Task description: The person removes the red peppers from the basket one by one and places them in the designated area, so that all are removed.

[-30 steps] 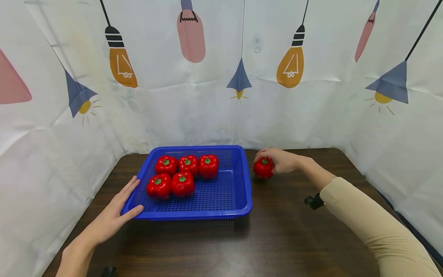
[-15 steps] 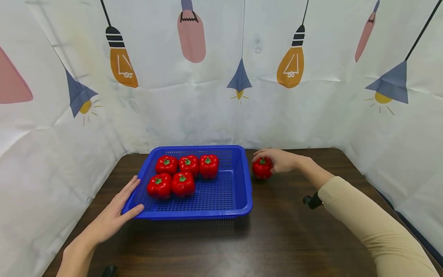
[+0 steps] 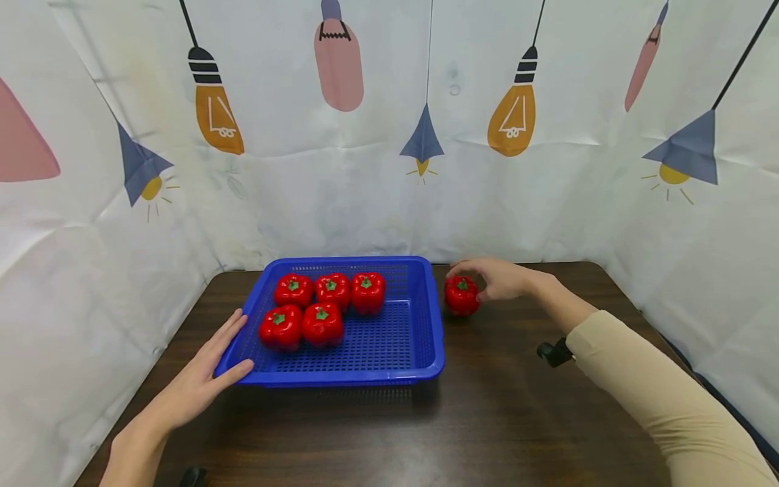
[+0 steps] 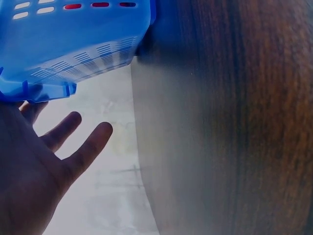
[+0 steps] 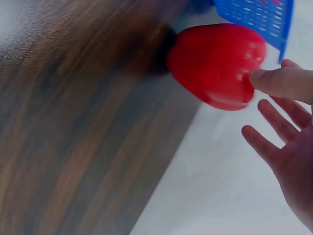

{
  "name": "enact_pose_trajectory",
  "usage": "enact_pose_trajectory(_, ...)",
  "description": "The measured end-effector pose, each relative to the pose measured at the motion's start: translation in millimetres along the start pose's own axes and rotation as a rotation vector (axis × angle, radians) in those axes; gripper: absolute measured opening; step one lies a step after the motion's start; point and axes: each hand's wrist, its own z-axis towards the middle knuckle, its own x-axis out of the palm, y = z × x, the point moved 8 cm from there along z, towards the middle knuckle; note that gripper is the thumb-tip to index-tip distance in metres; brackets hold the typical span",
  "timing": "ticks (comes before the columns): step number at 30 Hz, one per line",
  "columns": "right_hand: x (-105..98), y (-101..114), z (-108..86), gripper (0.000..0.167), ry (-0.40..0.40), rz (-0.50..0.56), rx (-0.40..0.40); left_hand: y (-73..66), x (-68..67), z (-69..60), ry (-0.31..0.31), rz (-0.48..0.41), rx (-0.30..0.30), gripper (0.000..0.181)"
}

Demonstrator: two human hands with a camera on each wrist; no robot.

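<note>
A red bell pepper (image 3: 461, 295) with a green stem stands on the table just right of the blue basket (image 3: 389, 375). My right hand (image 3: 496, 279) arches over its far right side. In the right wrist view, my thumb touches or nearly touches the pepper (image 5: 215, 63), while the other visible fingers are spread apart from it. My left hand (image 3: 191, 385) rests with extended fingers along the basket's left rim; in the left wrist view two fingers stretch out below the basket wall (image 4: 78, 34). Several red bell peppers (image 3: 322, 323) sit in two rows at the basket's left.
The dark wooden table (image 3: 475, 419) carries the basket and the lone pepper. A white curtain (image 3: 365, 203) printed with lamps and bulbs hangs behind the table and at both sides.
The pepper beside the basket shifted slightly left with my right hand. Since then, my right hand has eased up and right, loosening around it. My left hand has kept its place.
</note>
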Motion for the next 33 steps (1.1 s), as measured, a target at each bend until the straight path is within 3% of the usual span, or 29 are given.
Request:
enact_pose_trajectory(18,-28.2,49.1,18.9,0.061,-0.005,-0.056,-0.097,1.7,1.1,-0.5,0.004,0.006,0.005,0.078)
enact_pose_trajectory(33,-23.8,89.8,54.8,0.054,0.063,-0.123,-0.100,1.3,1.6,-1.6,0.003,0.006,-0.004,0.078)
